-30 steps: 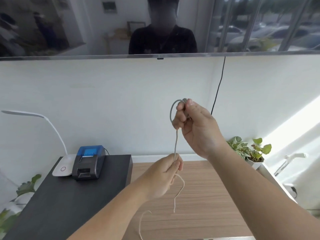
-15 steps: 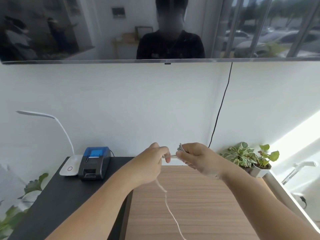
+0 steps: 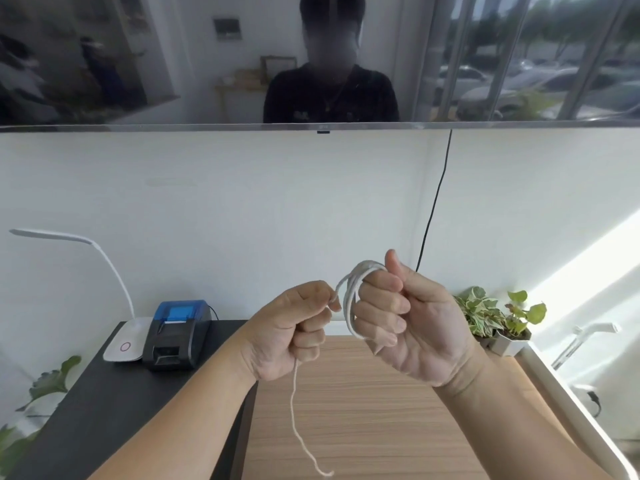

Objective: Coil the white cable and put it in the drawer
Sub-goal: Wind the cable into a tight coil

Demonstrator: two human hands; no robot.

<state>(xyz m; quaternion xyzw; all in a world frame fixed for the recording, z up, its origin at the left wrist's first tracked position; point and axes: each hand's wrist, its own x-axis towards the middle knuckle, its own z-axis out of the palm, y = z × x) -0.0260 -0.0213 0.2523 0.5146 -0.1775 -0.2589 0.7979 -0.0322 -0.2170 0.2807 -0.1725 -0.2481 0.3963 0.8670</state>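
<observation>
**Cable half wound, tail still hanging**

From the head camera, the only view there is, both hands are raised in front of the white wall, above the wooden surface (image 3: 363, 410). The right hand (image 3: 408, 323) sits at about three o'clock from the left hand (image 3: 287, 337), the two nearly touching. The white cable (image 3: 349, 299) is wrapped in several loops round the curled fingers (image 3: 381, 306) of the right hand, which is closed on the bundle with the thumb standing up at twelve o'clock. The left hand is a closed fist, pinching the cable just beside the loops; the free tail drops from under that fist toward six o'clock and ends in a small curl near the bottom edge of the picture, hanging clear in front of the wood.

The cable looks thin, light and limp: it sags straight down and takes a tight bend round the fingers without kinking. I'd judge it will spring loose if the loops are let go, so the place to hold is across the whole bundle, pinching all the turns together, with the tail fed in by the other hand.

At nine o'clock from the hands, on the dark surface (image 3: 86, 410), stand a blue-topped printer (image 3: 176, 332) and a white lamp (image 3: 123, 342). Potted plants (image 3: 498, 315) are at three o'clock. No drawer shows in this picture.
</observation>
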